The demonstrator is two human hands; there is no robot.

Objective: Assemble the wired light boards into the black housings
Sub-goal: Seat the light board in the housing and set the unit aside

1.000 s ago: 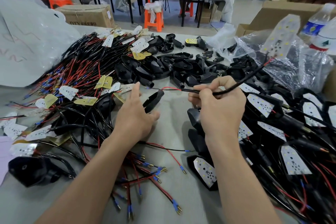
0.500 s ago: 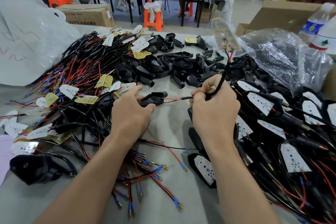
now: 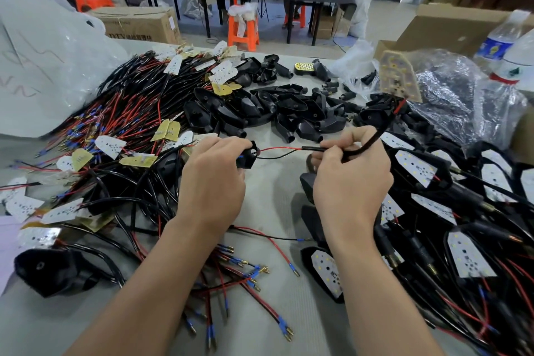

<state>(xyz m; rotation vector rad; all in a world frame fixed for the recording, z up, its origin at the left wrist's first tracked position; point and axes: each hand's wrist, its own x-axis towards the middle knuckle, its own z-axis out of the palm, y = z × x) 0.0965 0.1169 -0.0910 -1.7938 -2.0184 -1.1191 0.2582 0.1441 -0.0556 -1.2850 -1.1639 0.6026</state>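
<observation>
My left hand (image 3: 212, 179) grips a small black housing (image 3: 247, 154) at the table's middle. A red and a black wire (image 3: 278, 151) run from the housing to a black sleeved cable (image 3: 367, 143), which my right hand (image 3: 348, 179) pinches. The cable rises to a light board (image 3: 398, 78) swinging in the air at upper right. Loose wired boards (image 3: 109, 146) lie heaped on the left, empty housings (image 3: 289, 108) in the middle back, finished units (image 3: 416, 166) on the right.
A big plastic bag (image 3: 43, 55) fills the left back. A crumpled clear bag (image 3: 450, 95), water bottles (image 3: 502, 46) and cardboard boxes (image 3: 450, 27) stand at the right. Terminal-tipped wires (image 3: 245, 272) spread between my forearms. One black housing (image 3: 55, 270) lies near left.
The wire ends have gone into the housing in my left hand. The light board on the cable swung left, then back right, and the housing turned end-on to the wires.
</observation>
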